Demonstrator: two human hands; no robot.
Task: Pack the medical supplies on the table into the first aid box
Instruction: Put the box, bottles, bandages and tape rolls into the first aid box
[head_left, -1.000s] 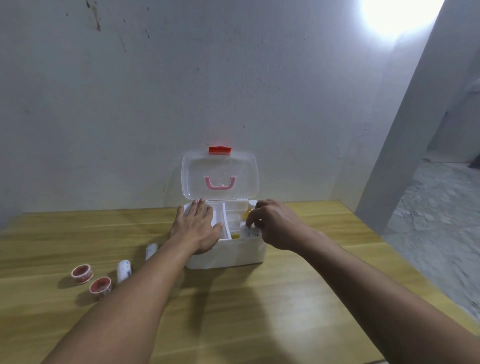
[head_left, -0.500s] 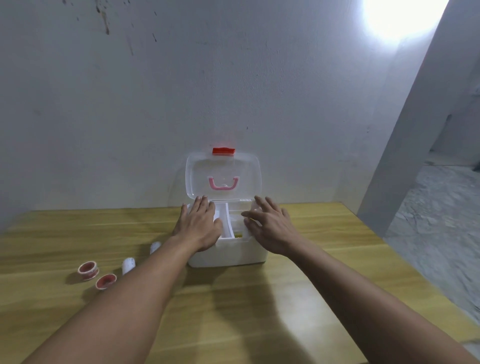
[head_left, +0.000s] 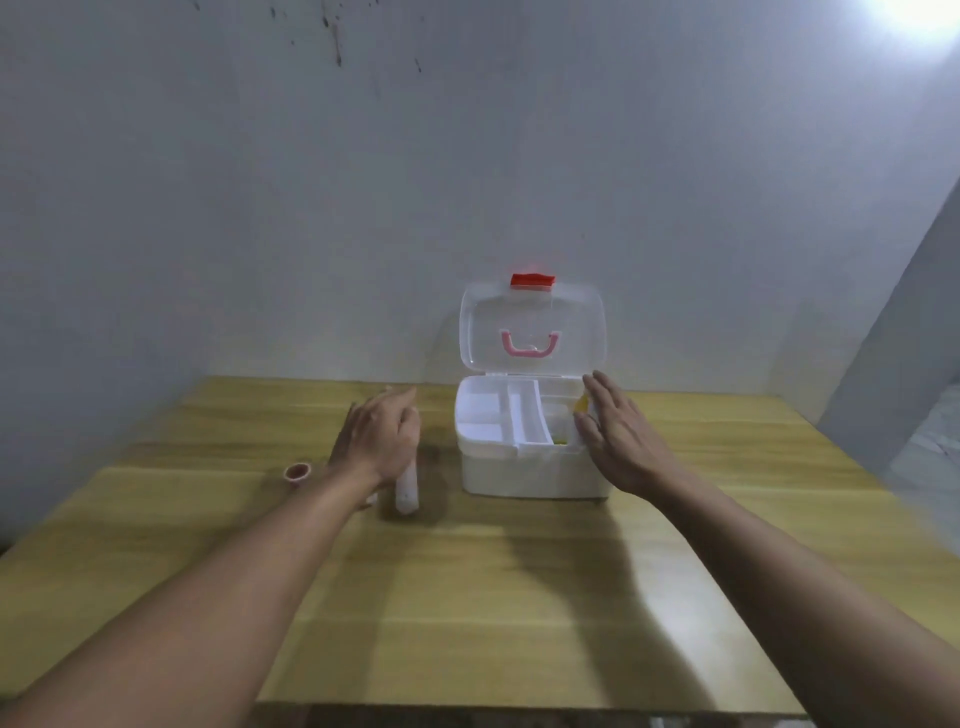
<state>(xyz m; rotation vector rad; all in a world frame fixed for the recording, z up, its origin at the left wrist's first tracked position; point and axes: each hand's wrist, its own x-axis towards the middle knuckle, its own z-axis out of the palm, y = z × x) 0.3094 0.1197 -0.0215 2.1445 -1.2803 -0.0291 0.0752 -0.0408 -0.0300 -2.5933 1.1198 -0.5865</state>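
The white first aid box (head_left: 530, 475) stands open on the wooden table (head_left: 493, 597), its clear lid (head_left: 532, 327) with pink handle and red latch tilted up against the wall. A white divider tray fills the left side; something yellow shows at the right. My right hand (head_left: 618, 441) hovers flat over the box's right edge, fingers spread, holding nothing. My left hand (head_left: 379, 436) is left of the box, blurred, fingers apart, above a white bandage roll (head_left: 407, 491). A red-rimmed tape roll (head_left: 296, 472) lies further left.
A grey wall rises just behind the table. The table's front edge runs along the bottom of the view. A grey pillar stands at the far right, with rough floor beyond it.
My left hand has left the box and swung left over the bandage roll. My right hand has opened and lifted off the box's contents. The view has turned left.
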